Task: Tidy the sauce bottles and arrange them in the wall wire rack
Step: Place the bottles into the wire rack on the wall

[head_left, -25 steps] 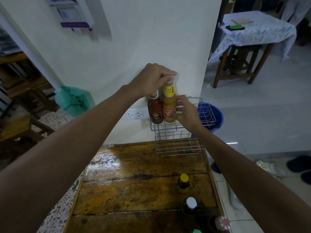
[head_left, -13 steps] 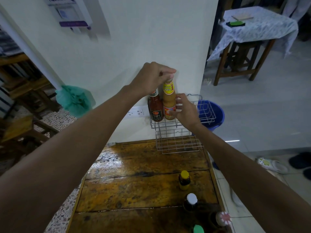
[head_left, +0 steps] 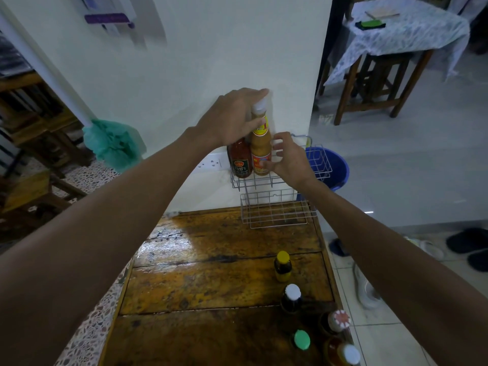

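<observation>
Partly behind the left hand, red bottle cap

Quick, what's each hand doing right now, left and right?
Left hand: grips the neck of the orange sauce bottle in the wire rack.
Right hand: fingers curled against that bottle's lower label.

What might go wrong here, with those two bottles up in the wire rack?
1. The tall orange bottle stands tight against the red bottle; nudging one may tip the other off the rack.
2. The left hand grips only near the cap, so the bottle could slip or pivot.
3. A fall could hit the bottles below, like the yellow-capped one.
</observation>
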Tool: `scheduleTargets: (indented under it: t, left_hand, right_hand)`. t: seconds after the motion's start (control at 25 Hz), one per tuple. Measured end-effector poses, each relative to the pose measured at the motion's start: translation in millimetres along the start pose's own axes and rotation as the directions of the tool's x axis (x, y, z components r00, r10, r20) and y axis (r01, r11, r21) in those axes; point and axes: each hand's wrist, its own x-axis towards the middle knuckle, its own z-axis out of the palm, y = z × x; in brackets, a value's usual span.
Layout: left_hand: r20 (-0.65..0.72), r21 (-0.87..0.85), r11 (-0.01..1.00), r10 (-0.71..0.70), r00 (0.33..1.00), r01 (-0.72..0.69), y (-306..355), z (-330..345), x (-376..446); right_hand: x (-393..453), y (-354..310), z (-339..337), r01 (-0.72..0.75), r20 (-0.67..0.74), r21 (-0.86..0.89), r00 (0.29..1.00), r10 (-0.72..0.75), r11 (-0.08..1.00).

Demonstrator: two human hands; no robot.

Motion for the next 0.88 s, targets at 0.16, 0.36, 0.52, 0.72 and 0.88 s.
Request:
scheduleTargets:
  t: [0.16,0.36,0.52,0.72,0.88]
  left_hand:
    - [-0.002,0.046,0.999,-0.029,1.000,0.029,4,1,-2]
    - [-0.026,0.122,0.992,-0.032,0.999,0.035,10,1,-2]
    - [-0.277,0.093,0.993,-0.046,0.960,0.075,32,2,-38]
    - [-0.217,-0.192,0.977,-0.139,0.966,0.098,66,96,-178]
    - [0.201,-0.400,0.806,-0.388,0.899,0.437,81,194,-255]
  right_hand:
    - [-13,0,-16,-0.008,0.005,-0.042,1.000,0.008,0.999]
    - [-30,-7,-35,-0.024,0.009,-0.050,1.000,0.025,0.998]
    - [-62,-15,-49,0.111,-0.028,-0.072,0.993,-0.113,0.991]
    - [-142,37,-61,0.309,0.456,-0.144,0.864,-0.214,0.940]
    - [-172,106,-35,0.160,0.671,-0.189,0.742,0.008,0.969]
